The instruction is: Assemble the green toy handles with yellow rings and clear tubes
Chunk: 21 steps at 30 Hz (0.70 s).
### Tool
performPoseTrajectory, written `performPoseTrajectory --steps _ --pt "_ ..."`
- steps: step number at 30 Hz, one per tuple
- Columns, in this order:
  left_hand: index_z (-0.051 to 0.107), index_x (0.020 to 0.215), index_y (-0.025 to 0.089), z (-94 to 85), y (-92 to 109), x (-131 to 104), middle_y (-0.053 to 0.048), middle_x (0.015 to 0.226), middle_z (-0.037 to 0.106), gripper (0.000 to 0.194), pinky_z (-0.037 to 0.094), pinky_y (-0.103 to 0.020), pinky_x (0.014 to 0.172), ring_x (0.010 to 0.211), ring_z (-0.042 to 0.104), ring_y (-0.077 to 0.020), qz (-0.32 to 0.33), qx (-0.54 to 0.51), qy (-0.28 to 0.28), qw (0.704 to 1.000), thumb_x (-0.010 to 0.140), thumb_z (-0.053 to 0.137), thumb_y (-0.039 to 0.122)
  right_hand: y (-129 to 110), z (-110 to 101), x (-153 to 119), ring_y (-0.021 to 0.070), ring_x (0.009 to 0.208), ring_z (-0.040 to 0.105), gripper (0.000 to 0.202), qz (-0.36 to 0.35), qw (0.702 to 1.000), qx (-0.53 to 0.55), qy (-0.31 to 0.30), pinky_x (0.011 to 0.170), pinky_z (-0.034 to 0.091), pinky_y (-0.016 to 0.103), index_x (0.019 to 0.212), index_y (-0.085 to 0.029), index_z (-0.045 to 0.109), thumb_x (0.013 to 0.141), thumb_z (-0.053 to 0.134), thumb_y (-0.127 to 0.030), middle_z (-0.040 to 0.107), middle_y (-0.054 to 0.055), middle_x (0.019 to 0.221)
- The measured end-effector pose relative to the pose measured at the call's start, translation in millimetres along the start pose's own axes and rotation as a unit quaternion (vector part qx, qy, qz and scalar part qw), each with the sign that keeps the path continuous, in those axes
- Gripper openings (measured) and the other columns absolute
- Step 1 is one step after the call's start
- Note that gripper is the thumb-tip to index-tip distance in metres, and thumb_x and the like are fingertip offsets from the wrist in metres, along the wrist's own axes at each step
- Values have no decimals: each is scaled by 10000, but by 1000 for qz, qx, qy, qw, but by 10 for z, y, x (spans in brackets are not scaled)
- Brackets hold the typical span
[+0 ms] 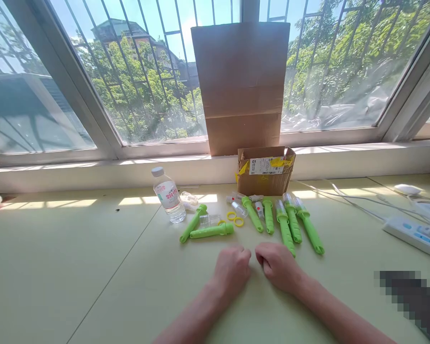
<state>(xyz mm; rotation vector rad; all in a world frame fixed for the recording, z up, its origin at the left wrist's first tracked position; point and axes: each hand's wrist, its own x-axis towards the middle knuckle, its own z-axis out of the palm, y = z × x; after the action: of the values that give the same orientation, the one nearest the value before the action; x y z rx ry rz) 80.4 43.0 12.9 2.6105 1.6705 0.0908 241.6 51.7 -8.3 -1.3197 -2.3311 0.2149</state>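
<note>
Hands: my left hand (pixel 232 266) and right hand (pixel 277 264) rest curled into empty fists on the counter (pixel 75 267).
Green tubes (pixel 284 231): lying loose just beyond my knuckles.
Risk: I judge a careless reach could roll them or topple the water bottle (pixel 168 200).

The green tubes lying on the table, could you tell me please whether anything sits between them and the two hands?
Nothing visible does. The left hand and right hand rest as fists on the table, with only bare tabletop between them and the nearest green tubes.
</note>
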Motion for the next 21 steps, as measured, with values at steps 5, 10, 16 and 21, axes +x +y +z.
performPoseTrajectory --steps 5,10,16,21 --pt "617 725 174 -3 2 -1 -54 724 635 215 273 -284 539 675 584 -184 0 -3 -2 1000 714 439 53 -2 0 2 120 547 367 190 1 1000 -5 -2 529 162 265 574 -181 459 613 415 0 493 -16 560" --pt "626 734 177 -2 3 -3 -55 722 636 225 282 -279 540 664 572 -181 -1 2 -1 1000 706 439 55 -14 -17 -7 120 552 373 192 0 1000 -3 -4 530 166 265 576 -179 466 619 419 2 496 -15 566" --pt "627 732 170 2 8 -2 -65 717 635 229 283 -286 541 669 578 -189 3 -2 1 1000 711 431 54 -19 -27 -6 120 556 374 192 3 1000 -2 -8 533 170 266 576 -178 467 629 417 0 495 -13 569" --pt "617 731 165 21 2 -3 -66 721 630 213 300 -281 552 680 579 -189 -3 -10 -4 1000 726 432 61 -15 -25 -14 120 554 375 195 -1 1000 -4 -7 532 169 267 580 -178 477 628 417 1 497 -12 571"
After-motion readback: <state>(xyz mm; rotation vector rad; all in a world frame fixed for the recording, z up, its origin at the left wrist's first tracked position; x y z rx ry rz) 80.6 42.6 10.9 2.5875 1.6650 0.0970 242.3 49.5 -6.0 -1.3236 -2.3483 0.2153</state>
